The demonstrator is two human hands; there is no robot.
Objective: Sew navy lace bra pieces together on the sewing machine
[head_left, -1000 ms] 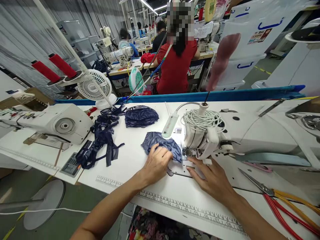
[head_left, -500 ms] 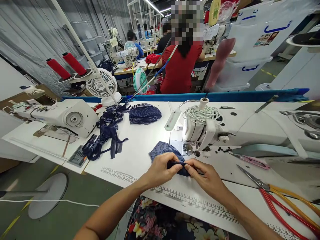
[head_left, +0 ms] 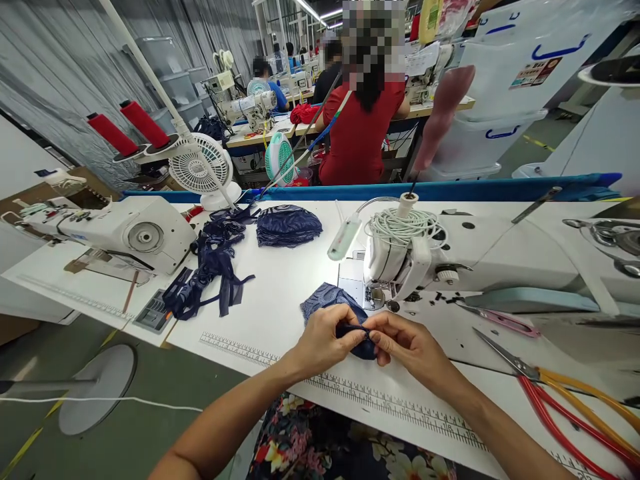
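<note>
A navy fabric piece (head_left: 325, 297) with a lighter patterned face lies partly on the table, just in front of the sewing machine's needle area. My left hand (head_left: 327, 337) pinches its folded edge between thumb and fingers. Close beside it, my right hand (head_left: 407, 343) grips the same edge, thumb against fingertips. The fingers hide the bit of cloth between them. The white sewing machine (head_left: 400, 253) stands right behind the hands, with a coil of pale green cord on its head.
Stacked navy pieces (head_left: 289, 225) and a heap of navy strips (head_left: 213, 260) lie to the left. Orange-and-red-handled scissors (head_left: 535, 375) and pink thread snips (head_left: 505, 321) rest on the right. A ruler tape (head_left: 380, 397) runs along the front edge. A person in red (head_left: 357, 137) sits ahead.
My right hand has turned slightly and its lower fingers have curled under the cloth. My left hand keeps its pinch, almost in the same place. The view has shifted a little.
</note>
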